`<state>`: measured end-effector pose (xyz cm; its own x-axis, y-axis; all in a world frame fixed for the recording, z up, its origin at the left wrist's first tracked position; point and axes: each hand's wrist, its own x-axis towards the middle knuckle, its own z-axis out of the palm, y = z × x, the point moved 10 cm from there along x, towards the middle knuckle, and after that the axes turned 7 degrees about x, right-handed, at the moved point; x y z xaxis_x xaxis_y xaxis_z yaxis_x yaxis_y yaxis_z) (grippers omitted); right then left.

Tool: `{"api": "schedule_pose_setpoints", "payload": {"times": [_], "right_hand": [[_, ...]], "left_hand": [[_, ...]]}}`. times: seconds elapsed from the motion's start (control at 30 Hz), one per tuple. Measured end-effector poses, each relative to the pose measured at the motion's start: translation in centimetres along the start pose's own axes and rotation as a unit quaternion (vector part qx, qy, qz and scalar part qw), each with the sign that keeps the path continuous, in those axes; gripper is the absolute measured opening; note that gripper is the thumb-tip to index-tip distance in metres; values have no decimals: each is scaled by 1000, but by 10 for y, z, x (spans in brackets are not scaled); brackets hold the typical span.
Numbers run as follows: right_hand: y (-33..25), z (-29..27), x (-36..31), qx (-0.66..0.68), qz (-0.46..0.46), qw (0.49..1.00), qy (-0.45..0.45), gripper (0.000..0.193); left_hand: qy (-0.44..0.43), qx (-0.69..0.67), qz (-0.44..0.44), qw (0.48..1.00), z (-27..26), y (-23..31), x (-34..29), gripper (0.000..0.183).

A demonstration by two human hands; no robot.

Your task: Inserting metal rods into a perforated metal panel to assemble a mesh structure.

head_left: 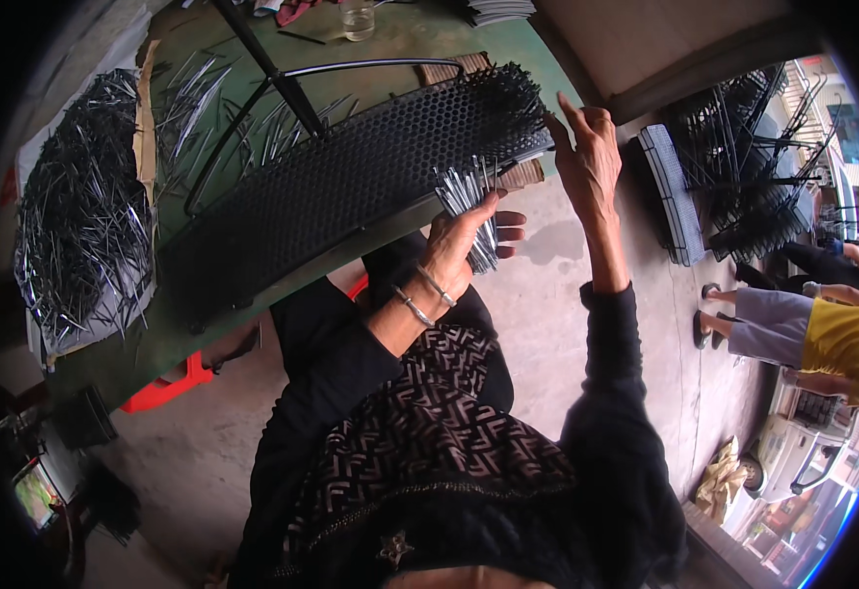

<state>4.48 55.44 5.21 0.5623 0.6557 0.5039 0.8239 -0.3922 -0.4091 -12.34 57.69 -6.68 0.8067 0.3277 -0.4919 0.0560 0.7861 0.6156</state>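
Left hand (452,245) holds strips (462,189); right hand (591,157), grip unclear; rods (298,104) partly hide scattered pieces (194,103).

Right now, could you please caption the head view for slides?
Left hand holds thin strips; right hand beside black perforated panel.

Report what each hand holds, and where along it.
Left hand: bundle of thin strips, gripped around its middle. Right hand: can't tell if it pinches anything.

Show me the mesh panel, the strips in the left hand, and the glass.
Mesh panel (351,172): head view, middle of its face.
Strips (462,191): head view, upper part of the bundle.
Glass (358,21): head view, its side wall.
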Motion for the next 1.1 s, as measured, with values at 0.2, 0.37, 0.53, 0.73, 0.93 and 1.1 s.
{"api": "schedule_pose_setpoints", "payload": {"times": [0.2,0.37,0.53,0.73,0.93,1.1], "right_hand": [[-17,43,-44,356,138,876,-295,35],[-17,47,-56,423,201,821,-325,28],[-16,46,-57,421,210,824,-316,27],[-13,32,-52,415,219,835,-287,25],[5,-2,-30,436,214,859,-161,22],[23,-56,-10,238,164,955,70,12]], "left_hand": [[-5,47,-1,999,1,1,-3,26],[-13,50,-5,999,4,-4,-3,22],[-22,77,-9,997,6,-5,-2,25],[13,47,7,999,3,0,4,30],[-27,-13,-19,999,7,-2,15,34],[4,-36,-21,999,-4,-3,20,28]]}}
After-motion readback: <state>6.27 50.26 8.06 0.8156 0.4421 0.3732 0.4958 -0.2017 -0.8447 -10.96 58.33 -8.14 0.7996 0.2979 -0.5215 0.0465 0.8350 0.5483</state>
